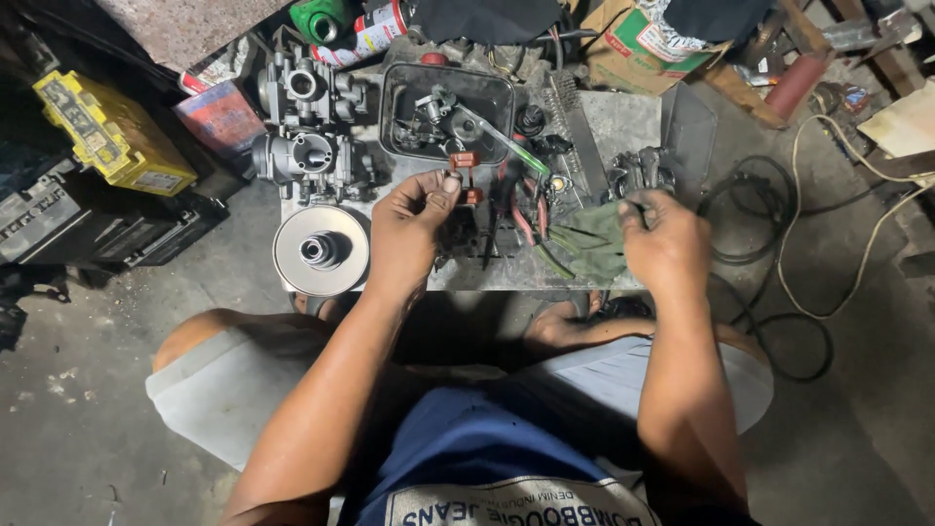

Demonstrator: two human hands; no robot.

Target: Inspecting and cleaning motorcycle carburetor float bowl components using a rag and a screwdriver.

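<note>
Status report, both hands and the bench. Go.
Left hand pinching a small part. Right hand on metal part over green rag. Parts tray and pulley disc close by.

Both my arms reach forward; my left hand pinches its fingertips together, my right hand curls closed.

Bare forearms, no sleeves in view, pale grey shorts, dark blue shirt hem, bare feet
</note>
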